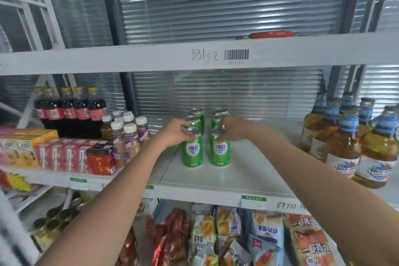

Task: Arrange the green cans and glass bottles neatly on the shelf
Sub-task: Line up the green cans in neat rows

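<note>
Both arms reach forward over the white shelf [216, 177]. The left hand [176, 133] is closed around the upper rim of the front left green can [192, 150], fingers curled over its silver lid. The right hand [234, 128] grips the top of the front right green can [219, 149] in the same manner, thumb and fingers pinched on the rim. Both cans stand upright on the shelf board, side by side with a narrow gap between them, white label panels facing the camera.

Directly beyond the left hand, two more green cans [196, 115] stand in file, partly hidden by the fingers. Beyond the right hand, a second file of green cans [220, 113] is visible; the knuckles cover most of it, so the exact count cannot be told. The two files run parallel toward the back of the shelf.

Well to the right of the right hand stands a cluster of amber glass bottles [343, 134] with blue neck labels, upright and crowded near the shelf's right end, apart from the cans.

To the left of the left hand are small white-capped bottles [129, 134], and beyond these dark cola bottles [71, 110] with yellow caps. Further left lie red drink cartons [64, 155], packed in a row.

Below both forearms, the lower tier holds snack bags [248, 237]. Above the hands, the upper shelf beam [129, 58] carries a barcode sticker [236, 54] and a handwritten code.
</note>
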